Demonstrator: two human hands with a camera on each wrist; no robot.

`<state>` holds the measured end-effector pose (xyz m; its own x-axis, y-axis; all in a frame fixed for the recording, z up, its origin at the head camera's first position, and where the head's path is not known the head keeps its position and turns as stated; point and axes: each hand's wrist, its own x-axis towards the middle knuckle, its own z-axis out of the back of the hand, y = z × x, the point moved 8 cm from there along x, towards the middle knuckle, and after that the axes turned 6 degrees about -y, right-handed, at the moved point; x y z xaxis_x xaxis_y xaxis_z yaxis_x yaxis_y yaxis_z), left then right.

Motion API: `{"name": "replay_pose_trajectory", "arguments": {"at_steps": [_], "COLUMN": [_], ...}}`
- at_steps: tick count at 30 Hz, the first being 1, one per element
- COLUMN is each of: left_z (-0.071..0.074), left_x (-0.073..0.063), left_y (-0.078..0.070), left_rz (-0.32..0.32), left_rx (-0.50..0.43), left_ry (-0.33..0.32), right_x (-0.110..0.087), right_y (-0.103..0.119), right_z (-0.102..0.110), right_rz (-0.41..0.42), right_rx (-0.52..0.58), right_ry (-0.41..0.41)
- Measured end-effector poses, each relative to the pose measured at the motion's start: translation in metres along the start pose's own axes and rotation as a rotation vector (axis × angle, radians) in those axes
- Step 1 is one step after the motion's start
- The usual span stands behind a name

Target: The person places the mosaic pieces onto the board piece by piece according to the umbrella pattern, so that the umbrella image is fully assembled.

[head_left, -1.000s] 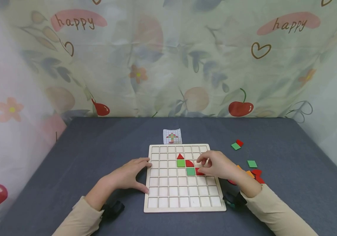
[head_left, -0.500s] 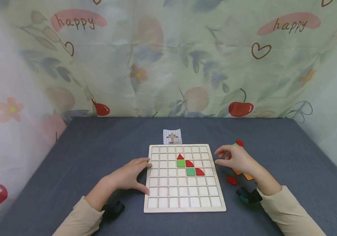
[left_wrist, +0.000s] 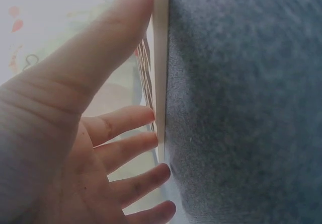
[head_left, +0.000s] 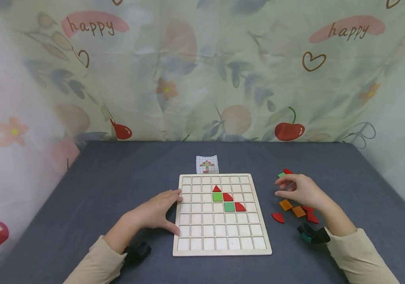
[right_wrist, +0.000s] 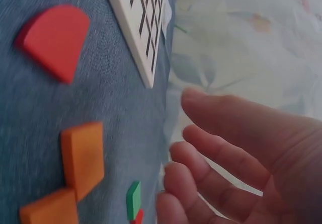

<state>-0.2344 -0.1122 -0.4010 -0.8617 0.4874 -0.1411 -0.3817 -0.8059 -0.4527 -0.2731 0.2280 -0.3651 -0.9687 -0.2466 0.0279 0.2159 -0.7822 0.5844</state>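
toward the far edge of the pale, wood-like grid board (head_left: 232,229), five cells are filled: a red triangle (head_left: 217,189), a light green square (head_left: 217,197) beneath it, a red quarter-round (head_left: 227,197) to that square's right and, one row nearer, a darker green square (head_left: 229,206) beside a second quarter-round (head_left: 239,207). the small paper card (head_left: 207,164) at the board's far edge bears a symmetrical figure; by it, the top and right side look mostly laid, while the left side, centre stem and base seem left to do. beyond the board's right edge, on the dark, fabric-textured table (head_left: 145,159), lie a loose red quarter-round (head_left: 278,217) with a curved rim, two smooth, thick orange squares (head_left: 299,212) close together, a cluster of red pieces (head_left: 312,217) and, toward the far right corner, a green tile (head_left: 281,175) by a small red piece (head_left: 288,171). the left hand (head_left: 154,209) rests its spread fingers and thumb against the board's left edge; the right hand (head_left: 303,191) hovers over the table, thumb apart from bent fingers, nothing visible between them.
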Motion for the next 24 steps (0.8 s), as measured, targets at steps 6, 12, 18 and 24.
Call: {"name": "replay_pose_trajectory", "arguments": {"at_steps": [6,12,18,24], "left_z": [0.0,-0.001,0.0,0.0], "left_x": [0.0,0.0,0.0,0.0], "left_y": [0.0,0.001,0.0,0.0], "left_rz": [-0.01,-0.015,-0.023,-0.034], "left_rx": [-0.006,-0.017,-0.027,-0.036], "left_ry": [-0.004,-0.003,-0.01,-0.011], "right_x": [-0.005,-0.01,-0.012,-0.012], "right_y": [-0.014,-0.025,-0.028,-0.027], "right_z": [-0.002,-0.007,-0.012,-0.013], "right_rz": [0.006,0.014,0.048,0.067], "right_rx": [0.007,-0.009,-0.01,-0.041], "right_ry": [0.07,0.157,0.204,0.19]}}
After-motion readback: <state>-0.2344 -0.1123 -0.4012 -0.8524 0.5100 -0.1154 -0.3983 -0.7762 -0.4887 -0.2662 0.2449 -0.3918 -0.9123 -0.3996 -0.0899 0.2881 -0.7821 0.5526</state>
